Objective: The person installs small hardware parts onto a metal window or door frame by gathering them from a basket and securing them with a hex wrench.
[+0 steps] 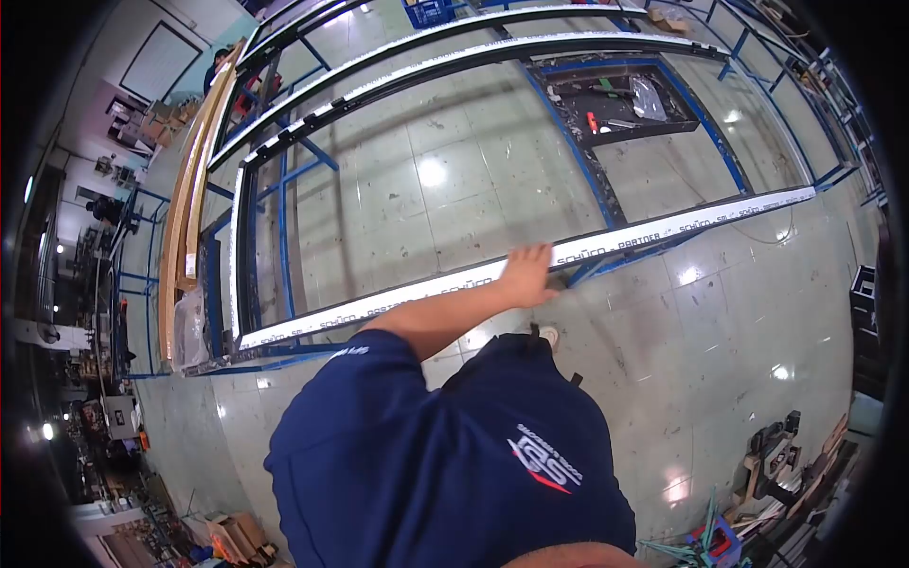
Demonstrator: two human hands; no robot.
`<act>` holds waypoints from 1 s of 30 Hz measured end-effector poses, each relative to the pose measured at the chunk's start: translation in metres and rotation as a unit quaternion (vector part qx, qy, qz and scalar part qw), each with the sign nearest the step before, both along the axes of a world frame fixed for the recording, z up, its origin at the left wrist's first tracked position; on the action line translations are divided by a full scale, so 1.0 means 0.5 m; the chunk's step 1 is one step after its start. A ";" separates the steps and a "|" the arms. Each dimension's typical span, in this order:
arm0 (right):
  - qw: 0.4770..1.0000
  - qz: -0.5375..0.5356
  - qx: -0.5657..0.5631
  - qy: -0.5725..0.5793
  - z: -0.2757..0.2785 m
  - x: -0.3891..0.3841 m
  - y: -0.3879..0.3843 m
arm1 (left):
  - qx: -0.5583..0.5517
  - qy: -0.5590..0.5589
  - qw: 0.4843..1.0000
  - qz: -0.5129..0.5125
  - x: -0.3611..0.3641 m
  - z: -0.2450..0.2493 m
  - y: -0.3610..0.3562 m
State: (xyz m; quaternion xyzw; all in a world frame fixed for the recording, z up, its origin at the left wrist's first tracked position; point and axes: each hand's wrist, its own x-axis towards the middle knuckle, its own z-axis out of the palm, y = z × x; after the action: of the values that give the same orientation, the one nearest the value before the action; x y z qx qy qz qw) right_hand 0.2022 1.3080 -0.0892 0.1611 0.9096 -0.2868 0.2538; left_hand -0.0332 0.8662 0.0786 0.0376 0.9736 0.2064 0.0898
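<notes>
My left hand (528, 277) rests palm down on the near rail (426, 295) of a large dark window or door frame. Its fingers stretch across the rail and the thumb sits apart at the near edge. White protective film printed "SCHÜCO PARTNER" covers this rail. The frame lies flat on blue metal stands (284, 237), and its far rail (473, 59) carries the same film. My right hand does not show; a strip of skin at the bottom edge cannot be made out.
A dark tray (636, 131) with a red-handled tool and a plastic bag sits within the stand. Long wooden-coloured lengths (185, 218) lie at the left. Another person (218, 66) is at the far left. Clamps or machine parts (775, 459) stand at the lower right.
</notes>
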 end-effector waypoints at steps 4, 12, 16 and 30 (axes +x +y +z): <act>1.000 -0.006 0.008 0.003 0.030 -0.025 0.126 | -0.019 0.064 0.989 -0.129 -0.140 0.028 0.222; 0.999 0.002 -0.002 0.045 -0.064 -0.143 0.381 | 0.079 0.053 0.949 -0.301 -0.172 -0.040 0.461; 0.996 0.001 -0.017 0.087 -0.286 -0.222 0.542 | 0.079 -0.173 0.974 -0.123 -0.102 -0.146 0.375; 0.911 -0.371 -0.134 -0.119 0.072 -0.666 0.657 | 0.224 0.107 0.863 0.441 0.016 0.120 0.035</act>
State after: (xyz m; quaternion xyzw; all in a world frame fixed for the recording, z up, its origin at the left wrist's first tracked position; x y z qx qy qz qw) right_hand -0.1309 1.6367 -0.0532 0.4840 0.7008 -0.4582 0.2545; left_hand -0.0252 0.8835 0.1386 -0.3544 0.8198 0.4319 -0.1256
